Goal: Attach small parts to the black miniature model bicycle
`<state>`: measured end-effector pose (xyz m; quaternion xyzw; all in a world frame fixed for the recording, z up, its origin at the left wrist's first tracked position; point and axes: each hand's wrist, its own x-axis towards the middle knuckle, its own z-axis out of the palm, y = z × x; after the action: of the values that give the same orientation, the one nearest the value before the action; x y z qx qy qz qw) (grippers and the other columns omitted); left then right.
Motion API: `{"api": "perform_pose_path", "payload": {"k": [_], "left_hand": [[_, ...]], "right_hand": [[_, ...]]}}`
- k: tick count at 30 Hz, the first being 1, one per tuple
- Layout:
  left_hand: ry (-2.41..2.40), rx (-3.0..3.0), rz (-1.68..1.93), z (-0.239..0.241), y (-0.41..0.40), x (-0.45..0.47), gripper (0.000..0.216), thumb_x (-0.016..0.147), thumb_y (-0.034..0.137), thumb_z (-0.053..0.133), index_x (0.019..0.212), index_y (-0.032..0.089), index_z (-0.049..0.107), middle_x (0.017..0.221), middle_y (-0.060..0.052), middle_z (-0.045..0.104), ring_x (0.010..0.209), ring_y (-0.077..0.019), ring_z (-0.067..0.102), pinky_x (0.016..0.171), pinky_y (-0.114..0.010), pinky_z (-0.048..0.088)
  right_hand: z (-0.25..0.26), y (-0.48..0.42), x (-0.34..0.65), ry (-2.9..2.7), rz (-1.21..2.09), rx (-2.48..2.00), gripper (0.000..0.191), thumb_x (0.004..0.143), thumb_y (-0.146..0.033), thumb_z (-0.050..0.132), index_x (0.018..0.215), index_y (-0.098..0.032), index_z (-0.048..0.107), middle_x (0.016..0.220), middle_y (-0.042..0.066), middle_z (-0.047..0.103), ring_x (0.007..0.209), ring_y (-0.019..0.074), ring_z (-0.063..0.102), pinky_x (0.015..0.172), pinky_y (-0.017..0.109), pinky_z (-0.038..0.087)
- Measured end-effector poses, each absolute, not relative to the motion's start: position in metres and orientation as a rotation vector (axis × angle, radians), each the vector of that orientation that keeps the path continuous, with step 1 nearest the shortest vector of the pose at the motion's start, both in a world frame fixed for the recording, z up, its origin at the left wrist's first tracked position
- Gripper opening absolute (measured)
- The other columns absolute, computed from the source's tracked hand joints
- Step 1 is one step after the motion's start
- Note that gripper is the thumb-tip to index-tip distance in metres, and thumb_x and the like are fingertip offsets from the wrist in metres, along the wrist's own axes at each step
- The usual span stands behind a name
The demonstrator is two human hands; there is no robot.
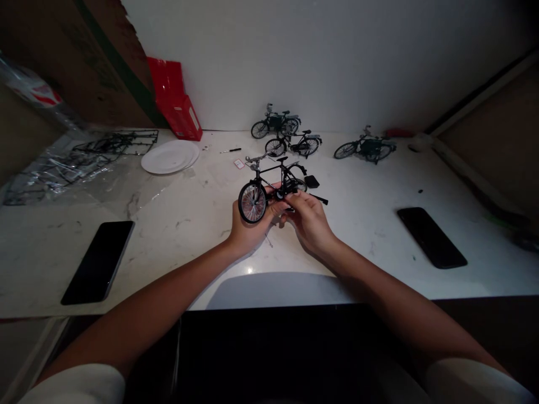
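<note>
Both hands (pixel 246 229) (pixel 314 223) pinch a model bicycle (pixel 279 194), fingers (pixel 300 203) nearly closed.

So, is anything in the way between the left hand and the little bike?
Nothing I can see: the left hand holds the bike by its lower part. The right hand is there too, and the other bikes stand farther back, out of the way.

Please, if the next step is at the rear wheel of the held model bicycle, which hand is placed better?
Probably the right hand: it is at the lower middle of the model bicycle, close to the rear wheel. The left hand is nearer the front wheel.
</note>
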<state>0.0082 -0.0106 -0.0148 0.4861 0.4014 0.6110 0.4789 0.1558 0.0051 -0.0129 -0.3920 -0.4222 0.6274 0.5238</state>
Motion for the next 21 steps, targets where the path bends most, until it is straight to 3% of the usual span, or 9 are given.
{"api": "perform_pose_path", "payload": {"k": [10, 16, 21], "left_hand": [[0.941, 1.256, 1.59, -0.0156, -0.0061, 0.0067, 0.036, 0.08, 0.041, 0.096, 0.106, 0.027, 0.077, 0.111, -0.005, 0.081, 0.106, -0.0253, 0.078, 0.104, -0.049, 0.062], [0.945, 1.187, 1.545, -0.0129, -0.0052, 0.0084, 0.044, 0.076, 0.047, 0.097, 0.108, 0.027, 0.074, 0.105, -0.005, 0.082, 0.099, -0.0251, 0.078, 0.096, -0.049, 0.065], [0.916, 1.167, 1.538, -0.0161, -0.0038, 0.0066, 0.046, 0.077, 0.045, 0.098, 0.109, 0.025, 0.072, 0.111, -0.007, 0.082, 0.106, -0.0264, 0.079, 0.102, -0.05, 0.064]], "right_hand": [[-0.017, 0.0053, 0.1536, -1.032, 1.446, -0.979, 0.032, 0.084, -0.049, 0.085, 0.082, -0.023, 0.067, 0.074, -0.003, 0.065, 0.059, 0.0098, 0.059, 0.049, 0.025, 0.049], [-0.0169, 0.0055, 0.1518, -1.041, 1.43, -0.997, 0.04, 0.082, -0.056, 0.087, 0.081, -0.024, 0.064, 0.072, -0.004, 0.064, 0.055, 0.0096, 0.059, 0.049, 0.026, 0.05], [-0.0158, 0.0053, 0.1515, -1.088, 1.391, -1.013, 0.045, 0.082, -0.063, 0.087, 0.083, -0.025, 0.062, 0.072, -0.004, 0.063, 0.052, 0.0095, 0.059, 0.047, 0.027, 0.05]]}}
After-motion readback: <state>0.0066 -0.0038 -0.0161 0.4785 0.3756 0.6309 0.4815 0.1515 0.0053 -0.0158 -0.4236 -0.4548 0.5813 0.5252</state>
